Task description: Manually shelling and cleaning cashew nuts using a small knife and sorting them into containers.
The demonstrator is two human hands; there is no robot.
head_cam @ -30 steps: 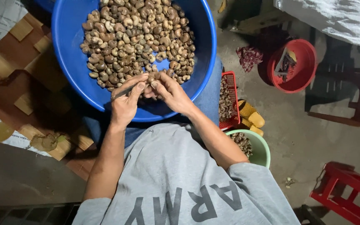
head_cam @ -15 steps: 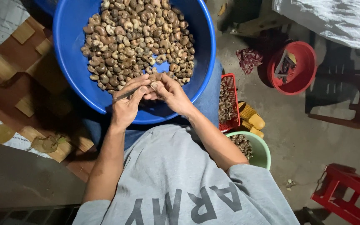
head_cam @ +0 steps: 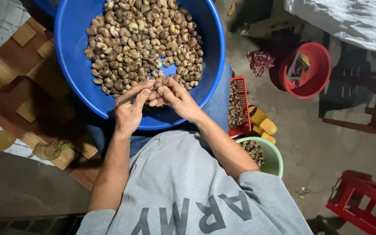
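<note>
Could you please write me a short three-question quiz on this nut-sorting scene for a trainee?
1. True or false: the big blue basin holds brown nuts.
2. What does the left hand hold: A) a thin metal tool, B) a cup, C) a brush?
3. Which container stands beside the small red crate, nearer the person?

Key
1. True.
2. A; the right hand meets it over the basin, pinching a single nut.
3. The green bowl, which also holds nuts.
</note>
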